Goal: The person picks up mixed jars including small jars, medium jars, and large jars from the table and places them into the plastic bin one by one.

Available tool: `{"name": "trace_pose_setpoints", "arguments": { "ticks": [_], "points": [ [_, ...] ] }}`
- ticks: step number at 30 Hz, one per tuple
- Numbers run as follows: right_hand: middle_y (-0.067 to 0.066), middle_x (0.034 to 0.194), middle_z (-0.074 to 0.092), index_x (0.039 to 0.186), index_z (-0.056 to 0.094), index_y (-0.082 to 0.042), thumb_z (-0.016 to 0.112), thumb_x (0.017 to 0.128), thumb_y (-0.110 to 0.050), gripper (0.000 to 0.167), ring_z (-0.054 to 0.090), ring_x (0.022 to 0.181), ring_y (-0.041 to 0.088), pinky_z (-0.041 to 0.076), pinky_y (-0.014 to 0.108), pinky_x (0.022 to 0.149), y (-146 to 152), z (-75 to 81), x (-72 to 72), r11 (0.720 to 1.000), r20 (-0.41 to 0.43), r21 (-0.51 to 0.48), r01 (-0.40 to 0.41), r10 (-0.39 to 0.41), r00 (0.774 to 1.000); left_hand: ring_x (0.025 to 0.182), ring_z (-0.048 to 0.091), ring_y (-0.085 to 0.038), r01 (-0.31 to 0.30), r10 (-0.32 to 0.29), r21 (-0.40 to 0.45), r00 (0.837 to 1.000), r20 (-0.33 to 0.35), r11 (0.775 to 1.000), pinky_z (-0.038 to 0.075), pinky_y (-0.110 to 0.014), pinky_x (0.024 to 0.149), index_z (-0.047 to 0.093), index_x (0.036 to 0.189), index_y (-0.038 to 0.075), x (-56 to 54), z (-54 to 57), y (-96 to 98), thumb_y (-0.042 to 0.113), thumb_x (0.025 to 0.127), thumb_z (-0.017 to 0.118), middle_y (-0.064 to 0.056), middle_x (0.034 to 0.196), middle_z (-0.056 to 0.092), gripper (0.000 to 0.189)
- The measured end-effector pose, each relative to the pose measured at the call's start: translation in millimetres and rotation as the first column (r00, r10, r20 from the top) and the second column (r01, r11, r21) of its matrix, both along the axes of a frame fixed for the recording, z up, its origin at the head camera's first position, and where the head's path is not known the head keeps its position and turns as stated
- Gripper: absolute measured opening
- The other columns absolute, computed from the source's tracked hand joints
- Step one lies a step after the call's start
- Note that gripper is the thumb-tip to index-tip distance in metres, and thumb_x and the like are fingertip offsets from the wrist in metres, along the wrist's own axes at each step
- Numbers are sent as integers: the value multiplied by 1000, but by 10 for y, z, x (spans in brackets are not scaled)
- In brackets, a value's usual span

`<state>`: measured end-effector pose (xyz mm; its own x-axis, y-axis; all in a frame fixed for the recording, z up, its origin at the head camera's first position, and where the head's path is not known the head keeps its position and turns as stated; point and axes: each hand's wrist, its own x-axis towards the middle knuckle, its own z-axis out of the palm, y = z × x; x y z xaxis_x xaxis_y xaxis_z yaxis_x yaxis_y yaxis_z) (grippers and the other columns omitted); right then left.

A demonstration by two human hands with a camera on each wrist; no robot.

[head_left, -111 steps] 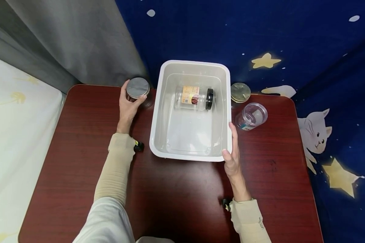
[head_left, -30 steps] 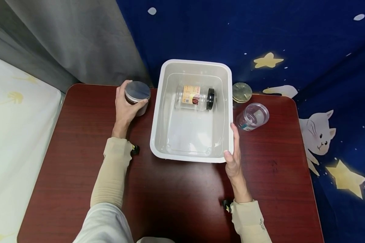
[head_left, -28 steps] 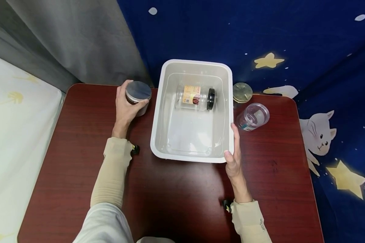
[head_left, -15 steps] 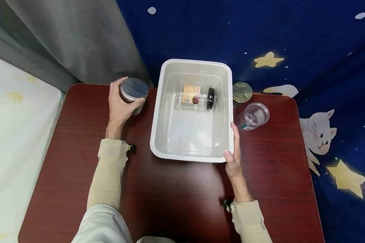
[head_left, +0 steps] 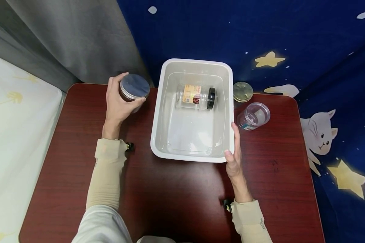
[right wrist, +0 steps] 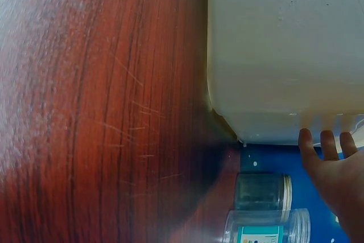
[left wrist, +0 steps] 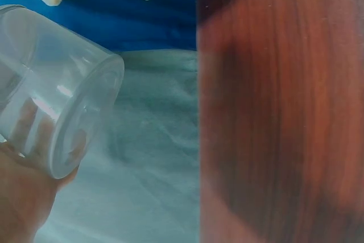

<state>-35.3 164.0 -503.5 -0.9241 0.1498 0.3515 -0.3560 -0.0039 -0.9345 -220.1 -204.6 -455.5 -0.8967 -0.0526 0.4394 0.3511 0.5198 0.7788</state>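
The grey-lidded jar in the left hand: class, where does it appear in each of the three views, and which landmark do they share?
Head: the grey-lidded jar is left of centre, above the middle, in the left hand.
Left wrist: at the left edge, partly cut off, base toward the lower right.
Right wrist: not in it.
Shared landmark: the red-brown table.

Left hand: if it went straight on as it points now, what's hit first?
Likely the grey curtain beyond the dark-red table; the left hand grips a clear silver-lidded jar, which would go with it. Depth to the curtain is unclear.
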Motion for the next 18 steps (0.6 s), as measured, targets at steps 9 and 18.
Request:
{"name": "trace_pose_setpoints", "arguments": {
  "ticks": [9,18],
  "points": [
    [17,151,38,155,27,-5,54,84,-38,83,40,130,28,27,35,108,1,10,-6,1000,-9,-6,1,-2,1000,113,53,-18,66,-60,81,995,-83,995,38,-28,97,56,127,-3,218,489,172,15,56,92,-12,122,59,81],
    [17,151,39,155,28,-6,53,84,-39,82,40,130,28,28,35,108,-1,7,5,1000,2,1,2,-2,1000,111,54,-21,89,-86,21,991,-103,996,40,-28,95,58,128,-3,263,591,185,15,58,91,-16,119,59,79]
  ]
}}
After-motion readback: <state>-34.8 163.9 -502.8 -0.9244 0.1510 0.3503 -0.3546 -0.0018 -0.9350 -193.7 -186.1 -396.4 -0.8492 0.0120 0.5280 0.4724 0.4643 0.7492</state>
